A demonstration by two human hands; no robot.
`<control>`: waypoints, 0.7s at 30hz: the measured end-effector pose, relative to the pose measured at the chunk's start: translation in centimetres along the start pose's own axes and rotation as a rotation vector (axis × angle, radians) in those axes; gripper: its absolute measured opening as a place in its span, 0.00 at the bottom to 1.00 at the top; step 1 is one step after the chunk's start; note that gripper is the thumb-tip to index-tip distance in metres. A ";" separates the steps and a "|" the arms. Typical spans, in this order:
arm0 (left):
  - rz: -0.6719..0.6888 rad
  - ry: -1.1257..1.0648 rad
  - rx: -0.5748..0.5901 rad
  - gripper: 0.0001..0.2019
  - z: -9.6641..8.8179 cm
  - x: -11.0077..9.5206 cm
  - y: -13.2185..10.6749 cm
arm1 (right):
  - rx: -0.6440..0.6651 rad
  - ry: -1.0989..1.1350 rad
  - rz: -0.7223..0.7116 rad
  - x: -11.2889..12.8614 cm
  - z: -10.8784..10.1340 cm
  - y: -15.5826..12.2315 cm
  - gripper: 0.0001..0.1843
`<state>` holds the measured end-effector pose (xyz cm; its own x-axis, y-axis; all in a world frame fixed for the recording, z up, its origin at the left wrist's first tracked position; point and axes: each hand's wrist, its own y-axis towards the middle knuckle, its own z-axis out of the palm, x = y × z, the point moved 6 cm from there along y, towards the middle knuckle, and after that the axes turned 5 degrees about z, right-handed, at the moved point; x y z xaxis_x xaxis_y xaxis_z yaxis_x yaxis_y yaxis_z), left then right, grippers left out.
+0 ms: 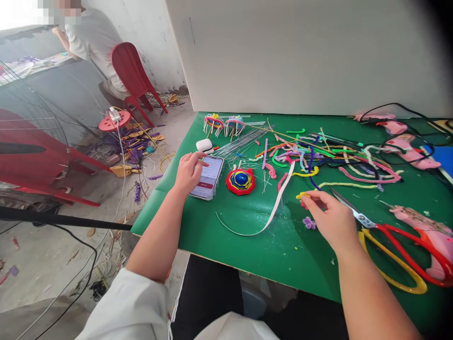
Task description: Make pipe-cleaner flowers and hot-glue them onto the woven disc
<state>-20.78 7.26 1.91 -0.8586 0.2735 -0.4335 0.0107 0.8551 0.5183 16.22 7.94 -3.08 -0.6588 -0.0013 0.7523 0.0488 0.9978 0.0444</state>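
Observation:
My left hand (192, 171) is over a smartphone (209, 175) lying on the green tabletop, a fingertip at its lit screen and nothing held. My right hand (331, 217) pinches a small yellow pipe cleaner piece (302, 195) above the table; a bit of pinkish red shows just under it, partly hidden by the fingers. Below that hand lies a small purple flower (309, 223). Between the hands sit a round red, yellow and blue pipe cleaner piece (241, 181) and a curved white strip (274, 210). Large scissors (377, 226) with red and yellow handles lie partly open beside my right wrist.
Loose coloured pipe cleaners (371, 177) and thin wires (247, 141) spread across the table's back. Two small umbrella-like pieces (213, 123) stand near a white case (204, 144). Pink glue guns (410, 151) with black cords are on the right. A person (94, 40) sits on a red chair (130, 66).

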 end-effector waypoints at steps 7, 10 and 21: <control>0.001 0.021 0.015 0.15 0.0 -0.1 -0.1 | 0.021 -0.011 0.015 0.1 0.1 -0.1 0.14; 0.003 0.023 0.015 0.15 0.0 -0.1 -0.1 | 0.023 -0.004 0.007 0.2 0.1 -0.1 0.14; 0.029 0.030 0.047 0.16 0.8 0.2 0.0 | 0.031 -0.023 -0.004 0.3 0.1 -0.2 0.14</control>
<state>-20.50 7.62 1.24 -0.8728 0.2858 -0.3957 0.0595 0.8669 0.4949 15.92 7.74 -2.96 -0.6762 -0.0046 0.7367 0.0229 0.9994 0.0272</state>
